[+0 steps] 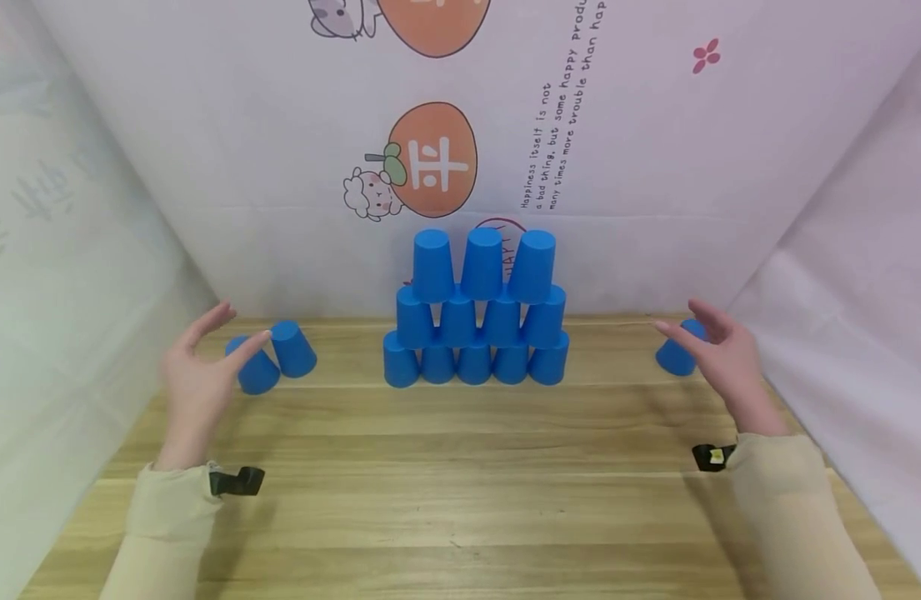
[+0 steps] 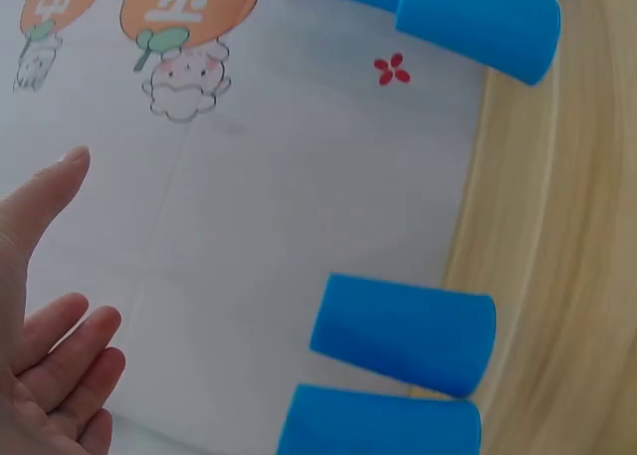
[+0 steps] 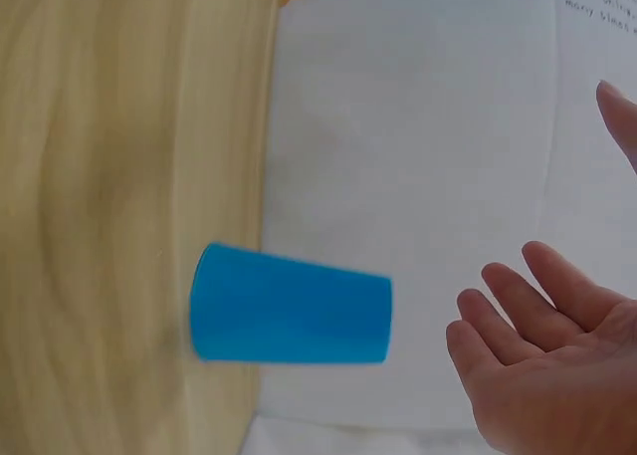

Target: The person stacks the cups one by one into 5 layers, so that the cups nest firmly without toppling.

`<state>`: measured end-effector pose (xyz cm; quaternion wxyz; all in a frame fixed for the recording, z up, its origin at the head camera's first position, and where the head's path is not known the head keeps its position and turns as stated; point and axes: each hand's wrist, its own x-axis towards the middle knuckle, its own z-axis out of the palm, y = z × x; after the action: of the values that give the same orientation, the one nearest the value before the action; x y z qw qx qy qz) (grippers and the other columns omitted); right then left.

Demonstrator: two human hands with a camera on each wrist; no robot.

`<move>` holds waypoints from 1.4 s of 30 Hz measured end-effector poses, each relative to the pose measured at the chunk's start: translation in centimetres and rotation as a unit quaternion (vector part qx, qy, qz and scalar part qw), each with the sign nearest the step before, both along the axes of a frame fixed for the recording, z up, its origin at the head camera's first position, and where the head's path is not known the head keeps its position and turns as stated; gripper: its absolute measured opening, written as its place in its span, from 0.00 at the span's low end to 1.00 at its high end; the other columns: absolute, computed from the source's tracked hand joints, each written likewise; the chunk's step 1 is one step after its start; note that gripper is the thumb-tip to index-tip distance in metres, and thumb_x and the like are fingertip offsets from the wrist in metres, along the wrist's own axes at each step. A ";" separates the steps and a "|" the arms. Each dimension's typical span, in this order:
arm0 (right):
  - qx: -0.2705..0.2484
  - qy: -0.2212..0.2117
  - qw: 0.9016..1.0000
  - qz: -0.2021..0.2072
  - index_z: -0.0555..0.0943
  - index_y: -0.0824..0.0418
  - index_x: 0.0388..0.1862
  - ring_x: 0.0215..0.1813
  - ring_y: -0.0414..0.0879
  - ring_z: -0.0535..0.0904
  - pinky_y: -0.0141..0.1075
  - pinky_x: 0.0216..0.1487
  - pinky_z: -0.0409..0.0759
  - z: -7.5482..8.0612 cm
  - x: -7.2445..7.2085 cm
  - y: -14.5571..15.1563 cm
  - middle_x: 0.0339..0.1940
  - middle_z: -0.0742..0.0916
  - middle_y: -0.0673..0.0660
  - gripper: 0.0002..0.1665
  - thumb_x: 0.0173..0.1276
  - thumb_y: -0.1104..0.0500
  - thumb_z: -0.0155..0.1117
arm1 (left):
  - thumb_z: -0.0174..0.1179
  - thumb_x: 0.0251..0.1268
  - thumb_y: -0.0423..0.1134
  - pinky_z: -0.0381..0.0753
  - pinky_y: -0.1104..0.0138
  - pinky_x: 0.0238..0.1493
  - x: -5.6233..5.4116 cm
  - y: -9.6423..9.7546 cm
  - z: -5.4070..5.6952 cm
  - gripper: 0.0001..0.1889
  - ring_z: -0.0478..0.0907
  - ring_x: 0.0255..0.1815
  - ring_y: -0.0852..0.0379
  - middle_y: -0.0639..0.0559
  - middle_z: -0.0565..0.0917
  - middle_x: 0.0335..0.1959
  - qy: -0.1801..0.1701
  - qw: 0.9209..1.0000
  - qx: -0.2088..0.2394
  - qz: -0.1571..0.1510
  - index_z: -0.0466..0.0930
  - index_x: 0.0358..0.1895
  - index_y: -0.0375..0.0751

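Blue cups stand upside down in a stacked wall at the middle back of the table; one bottom-row cup (image 1: 474,360), a second-row cup (image 1: 457,322) and a top-row cup (image 1: 483,264) mark its three tiers. The top tier has three cups. My left hand (image 1: 201,367) hovers over two separate cups, one nearer cup (image 1: 259,372) and one beside it (image 1: 294,352), thumb and fingers apart and holding nothing. Above a single blue cup (image 3: 294,306) at the right, my right hand (image 3: 557,345) is likewise spread with nothing in it.
The wooden table (image 1: 460,492) reaches back to a white printed cloth (image 1: 280,167) just behind the cups. White cloth side walls stand left (image 1: 70,250) and right (image 1: 865,292). Each wrist carries a black mount, such as the left strap (image 1: 235,481).
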<state>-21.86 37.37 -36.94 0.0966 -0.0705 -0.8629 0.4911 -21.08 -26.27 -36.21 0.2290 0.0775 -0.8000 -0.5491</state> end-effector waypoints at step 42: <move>-0.031 -0.060 0.996 -0.050 0.58 0.68 0.78 0.76 0.69 0.58 0.64 0.71 0.60 -6.5 -3.4 4.5 0.77 0.63 0.73 0.52 0.71 0.36 0.64 | 0.72 0.62 0.57 0.54 0.46 0.76 -3.5 -5.0 -8.1 0.51 0.53 0.79 0.40 0.38 0.58 0.79 -0.132 0.991 -0.006 -0.026 0.55 0.81 0.38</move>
<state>-25.27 41.83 -43.47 0.0670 -0.1458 -0.8470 0.5068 -24.53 -31.30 -44.33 0.1079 0.1269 -0.8281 -0.5352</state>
